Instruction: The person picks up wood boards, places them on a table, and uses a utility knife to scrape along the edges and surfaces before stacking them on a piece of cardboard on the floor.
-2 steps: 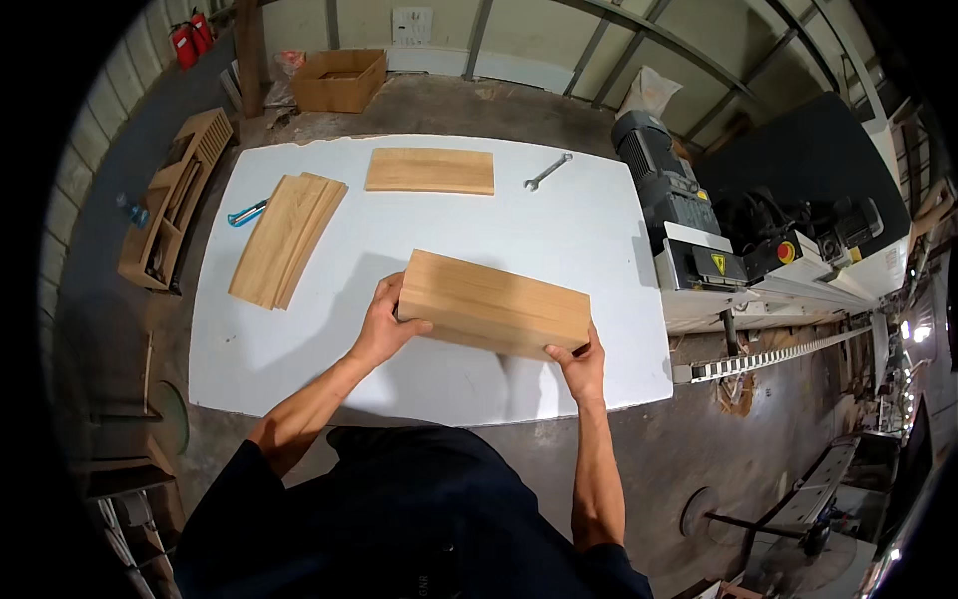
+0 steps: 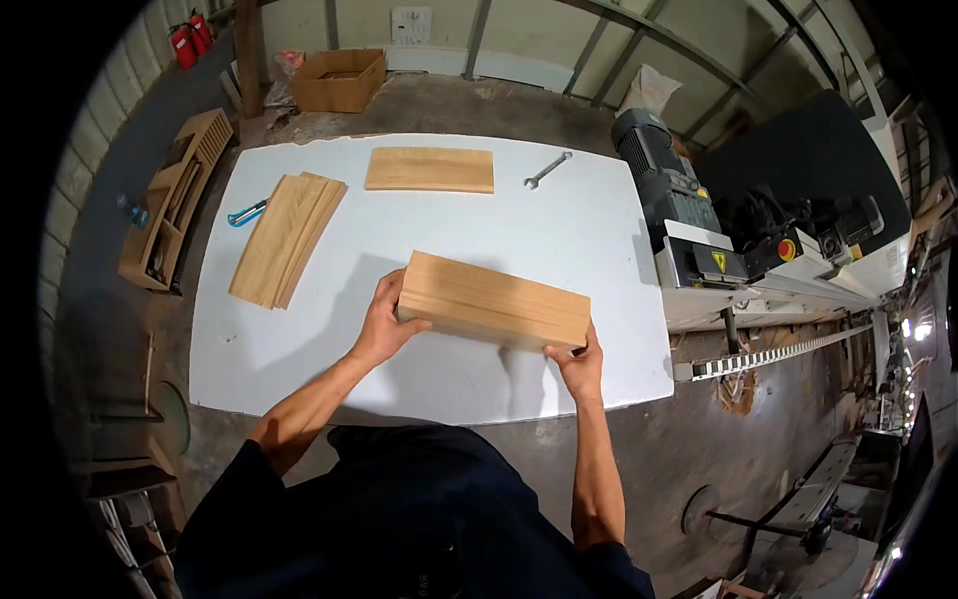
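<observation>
Between my two hands is a long box-shaped piece of light wood-grain board (image 2: pixel 499 298), above the near half of the white tabletop (image 2: pixel 539 230). My left hand (image 2: pixel 383 324) grips its left end, with the thumb along the near side and the other fingers mostly hidden behind. Around the right end closes my right hand (image 2: pixel 580 367), thumb on the near lower edge. The underside of the piece is out of sight. Beyond it lies a flat wooden board (image 2: pixel 429 170). Farther left is a small stack of boards (image 2: pixel 284 240), overlapping at an angle.
A blue utility knife (image 2: pixel 246 214) lies beside the stack, and a metal wrench (image 2: pixel 547 172) is at the table's far right. Close to the right edge stands a machine with a motor (image 2: pixel 654 165). A cardboard box (image 2: pixel 339 82) and a wooden cabinet (image 2: pixel 180 200) are on the floor.
The wooden piece has tipped slightly, so less of its near side shows. Both hands keep their grip in nearly the same place.
</observation>
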